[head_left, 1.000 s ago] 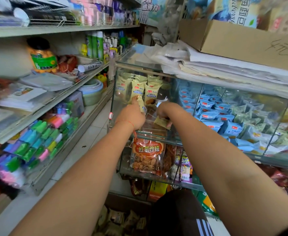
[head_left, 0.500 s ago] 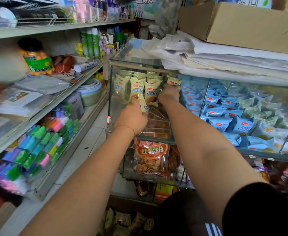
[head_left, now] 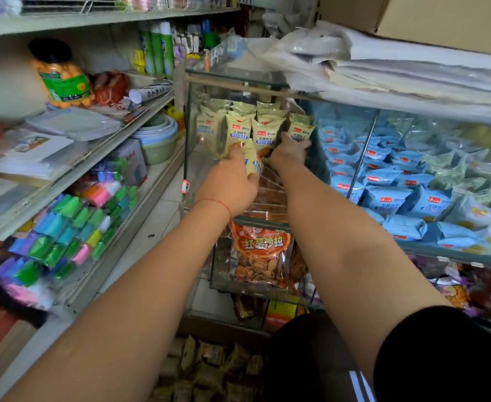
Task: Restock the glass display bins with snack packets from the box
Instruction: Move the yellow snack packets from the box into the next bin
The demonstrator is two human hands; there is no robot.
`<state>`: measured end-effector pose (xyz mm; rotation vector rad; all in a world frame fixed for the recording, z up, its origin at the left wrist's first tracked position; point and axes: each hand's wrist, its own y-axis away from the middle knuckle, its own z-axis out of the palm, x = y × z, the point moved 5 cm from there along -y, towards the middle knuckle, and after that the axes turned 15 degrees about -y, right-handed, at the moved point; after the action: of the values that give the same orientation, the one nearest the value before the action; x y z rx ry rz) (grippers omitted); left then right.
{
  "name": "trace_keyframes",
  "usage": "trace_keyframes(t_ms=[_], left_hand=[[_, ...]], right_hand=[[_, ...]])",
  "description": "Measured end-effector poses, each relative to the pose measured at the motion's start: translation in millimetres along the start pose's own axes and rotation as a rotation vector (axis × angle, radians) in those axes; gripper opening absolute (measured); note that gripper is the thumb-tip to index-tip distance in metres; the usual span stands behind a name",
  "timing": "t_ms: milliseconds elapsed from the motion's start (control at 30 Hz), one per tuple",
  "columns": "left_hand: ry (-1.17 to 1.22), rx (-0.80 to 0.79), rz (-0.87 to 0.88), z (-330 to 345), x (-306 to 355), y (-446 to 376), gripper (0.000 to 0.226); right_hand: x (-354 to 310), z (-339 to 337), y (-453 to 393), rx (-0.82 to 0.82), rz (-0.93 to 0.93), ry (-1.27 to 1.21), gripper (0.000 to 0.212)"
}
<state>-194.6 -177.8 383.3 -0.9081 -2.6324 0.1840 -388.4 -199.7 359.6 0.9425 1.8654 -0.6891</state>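
Both my arms reach into the leftmost glass display bin (head_left: 192, 117). Cream-yellow snack packets (head_left: 238, 130) stand in rows at its back. My left hand (head_left: 228, 181) grips one or two of these yellow packets (head_left: 251, 163) at the front of the rows. My right hand (head_left: 289, 153) is further in and pinches the lower edge of a yellow packet (head_left: 299, 132) at the right end of the row. At the bottom of the view the box (head_left: 209, 369) holds several wrapped snack packets.
The neighbouring bins hold blue packets (head_left: 383, 195) and pale green packets (head_left: 470, 181). An orange chip bag (head_left: 260, 250) stands in a lower bin. Stacked sheets (head_left: 412, 74) and a cardboard box (head_left: 447, 18) lie on the glass top. Stocked shelves (head_left: 73, 158) run along the left.
My right hand has moved from the front of the bin up and back to the packet row with a yellow packet. My left hand has risen slightly, still holding packets.
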Motion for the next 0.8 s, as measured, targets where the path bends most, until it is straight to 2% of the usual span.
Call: trace_keyframes(t_ms=[133,333,533,700,800], left_hand=[[-0.006,0.002,0.005,0,0,-1,0.054],[-0.006,0.014,0.007,-1,0,0,0.054],[-0.008,0.024,0.007,0,-2,-2,0.056],[-0.014,0.034,0.012,1,-2,-3,0.055],[-0.015,0.037,0.010,2,-2,-3,0.055]], right_hand=[[-4,4,-3,0.005,-0.006,0.172,0.049],[6,10,-5,-0.056,0.050,0.215,0.051],[6,9,1,-0.053,0.090,0.153,0.054],[10,11,-2,-0.035,0.136,0.049,0.084],[5,6,-3,0.034,0.096,-0.011,0.081]])
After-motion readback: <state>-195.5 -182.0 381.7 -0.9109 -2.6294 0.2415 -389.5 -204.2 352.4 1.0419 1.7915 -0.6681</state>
